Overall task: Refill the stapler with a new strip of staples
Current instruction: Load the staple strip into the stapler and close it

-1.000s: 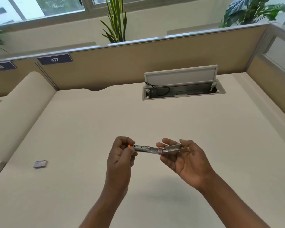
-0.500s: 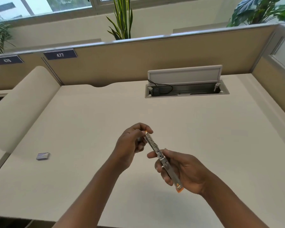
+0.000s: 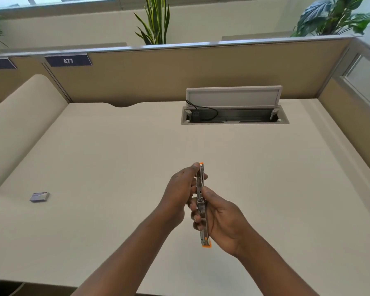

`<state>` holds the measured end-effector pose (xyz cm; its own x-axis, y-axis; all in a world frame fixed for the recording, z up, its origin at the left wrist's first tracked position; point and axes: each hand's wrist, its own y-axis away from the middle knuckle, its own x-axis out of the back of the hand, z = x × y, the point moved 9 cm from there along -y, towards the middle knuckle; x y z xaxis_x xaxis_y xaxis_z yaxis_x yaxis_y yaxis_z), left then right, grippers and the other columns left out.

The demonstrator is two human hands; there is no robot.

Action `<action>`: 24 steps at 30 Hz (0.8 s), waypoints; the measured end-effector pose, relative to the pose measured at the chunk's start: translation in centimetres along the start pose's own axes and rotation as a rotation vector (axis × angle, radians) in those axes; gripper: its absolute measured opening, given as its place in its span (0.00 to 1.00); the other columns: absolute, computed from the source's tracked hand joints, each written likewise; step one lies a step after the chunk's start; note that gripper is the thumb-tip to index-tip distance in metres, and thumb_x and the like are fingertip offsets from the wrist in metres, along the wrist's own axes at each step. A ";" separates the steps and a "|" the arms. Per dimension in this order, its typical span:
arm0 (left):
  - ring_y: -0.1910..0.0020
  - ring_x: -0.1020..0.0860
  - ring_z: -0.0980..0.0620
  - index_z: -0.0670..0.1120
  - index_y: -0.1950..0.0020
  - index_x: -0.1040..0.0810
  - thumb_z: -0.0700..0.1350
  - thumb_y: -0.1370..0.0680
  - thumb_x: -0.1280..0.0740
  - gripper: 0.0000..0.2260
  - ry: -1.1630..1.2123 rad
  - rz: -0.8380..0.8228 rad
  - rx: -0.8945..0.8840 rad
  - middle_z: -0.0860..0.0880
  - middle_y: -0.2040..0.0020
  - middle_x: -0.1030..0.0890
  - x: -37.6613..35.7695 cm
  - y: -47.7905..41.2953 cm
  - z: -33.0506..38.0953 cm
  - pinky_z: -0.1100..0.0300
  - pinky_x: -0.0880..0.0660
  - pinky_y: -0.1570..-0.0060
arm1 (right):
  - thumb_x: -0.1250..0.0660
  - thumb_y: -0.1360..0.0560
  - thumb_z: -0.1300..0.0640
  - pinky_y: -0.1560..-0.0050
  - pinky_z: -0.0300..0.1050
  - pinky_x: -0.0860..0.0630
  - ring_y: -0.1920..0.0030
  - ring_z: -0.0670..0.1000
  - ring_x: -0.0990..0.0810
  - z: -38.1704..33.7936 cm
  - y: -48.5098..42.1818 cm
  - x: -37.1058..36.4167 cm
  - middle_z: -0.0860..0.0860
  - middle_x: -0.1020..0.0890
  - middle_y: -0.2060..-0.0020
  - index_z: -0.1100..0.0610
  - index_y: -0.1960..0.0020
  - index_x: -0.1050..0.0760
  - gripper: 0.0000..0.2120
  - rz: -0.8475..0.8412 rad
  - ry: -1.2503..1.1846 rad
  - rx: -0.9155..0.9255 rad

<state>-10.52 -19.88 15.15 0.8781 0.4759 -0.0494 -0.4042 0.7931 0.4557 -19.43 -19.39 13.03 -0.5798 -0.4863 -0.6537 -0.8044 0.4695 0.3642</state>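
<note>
A slim metal stapler [image 3: 200, 197] with orange tips at both ends is held above the desk, running lengthwise away from me. My left hand [image 3: 181, 193] pinches its far half, thumb near the far orange tip. My right hand [image 3: 222, 221] wraps around its near half, with the near orange end sticking out below the palm. A small grey-blue box of staples [image 3: 39, 197] lies on the desk far to the left, apart from both hands.
The cream desk [image 3: 115, 157] is bounded by tan partition panels [image 3: 179, 73] at the back and right. An open cable tray with raised lid [image 3: 234, 110] sits at the back centre-right. Plants stand behind the partition.
The stapler has turned from lying crosswise to pointing straight away from me. Both hands have drawn closer together around it, and the view has shifted slightly.
</note>
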 end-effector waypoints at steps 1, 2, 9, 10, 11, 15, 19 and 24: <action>0.82 0.35 0.54 0.41 0.49 0.19 0.57 0.17 0.39 0.20 0.009 -0.003 0.016 0.55 0.78 0.29 -0.2 0.1 -0.2 0.59 0.38 0.77 | 0.43 0.17 0.50 0.64 0.46 0.34 0.68 0.50 0.27 0.1 0.0 0.0 0.53 0.23 0.62 0.55 0.47 0.22 0.14 -0.002 -0.012 -0.003; 0.82 0.36 0.54 0.41 0.48 0.19 0.57 0.17 0.39 0.20 0.014 -0.004 0.028 0.54 0.77 0.29 -0.4 0.2 -0.3 0.59 0.39 0.77 | 0.43 0.17 0.49 0.64 0.46 0.34 0.68 0.51 0.27 0.1 0.0 0.1 0.53 0.23 0.62 0.55 0.47 0.22 0.14 0.000 -0.024 -0.006; 0.74 0.35 0.52 0.43 0.50 0.26 0.57 0.21 0.33 0.17 0.088 -0.027 0.064 0.54 0.73 0.33 -0.5 -0.3 -1.1 0.57 0.39 0.72 | 0.41 0.18 0.47 0.66 0.45 0.32 0.66 0.50 0.26 0.3 -0.3 0.8 0.54 0.22 0.57 0.55 0.43 0.19 0.16 0.043 -0.066 -0.011; 0.76 0.34 0.52 0.44 0.52 0.28 0.57 0.22 0.32 0.16 0.075 -0.031 0.064 0.54 0.73 0.32 -0.5 -0.3 -1.1 0.58 0.38 0.73 | 0.41 0.18 0.47 0.66 0.45 0.32 0.66 0.50 0.26 0.2 -0.3 0.8 0.54 0.21 0.57 0.54 0.44 0.18 0.16 0.046 -0.062 -0.010; 0.78 0.33 0.52 0.44 0.52 0.29 0.57 0.23 0.32 0.16 0.067 -0.033 0.065 0.53 0.72 0.32 -0.5 -0.3 -1.1 0.58 0.37 0.73 | 0.41 0.18 0.47 0.66 0.45 0.32 0.66 0.50 0.26 0.2 -0.4 0.9 0.53 0.21 0.56 0.54 0.44 0.18 0.16 0.048 -0.055 -0.008; 0.79 0.32 0.52 0.42 0.51 0.30 0.56 0.27 0.34 0.17 0.079 -0.023 0.079 0.51 0.71 0.31 -0.5 0.0 -1.2 0.60 0.39 0.75 | 0.41 0.17 0.48 0.66 0.45 0.32 0.65 0.50 0.27 0.2 -0.5 0.8 0.54 0.23 0.55 0.54 0.42 0.19 0.16 0.047 -0.040 -0.003; 0.81 0.33 0.53 0.42 0.51 0.32 0.51 0.25 0.38 0.12 0.071 -0.003 0.092 0.52 0.72 0.28 -0.6 0.2 -1.5 0.59 0.40 0.73 | 0.41 0.18 0.49 0.66 0.45 0.32 0.64 0.50 0.27 0.1 -0.7 0.9 0.54 0.22 0.54 0.54 0.41 0.19 0.16 0.067 -0.023 0.016; 0.80 0.35 0.54 0.45 0.59 0.36 0.51 0.33 0.40 0.11 0.047 0.016 0.040 0.51 0.69 0.31 -0.6 0.2 -1.6 0.63 0.38 0.79 | 0.43 0.17 0.50 0.65 0.45 0.34 0.65 0.49 0.27 -0.1 -0.7 0.9 0.52 0.20 0.58 0.54 0.42 0.19 0.15 0.086 0.032 0.042</action>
<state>-11.50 -19.37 13.89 0.8581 0.5067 -0.0826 -0.4072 0.7697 0.4917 -19.44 -20.27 12.25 -0.6510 -0.4655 -0.5996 -0.7455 0.5409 0.3895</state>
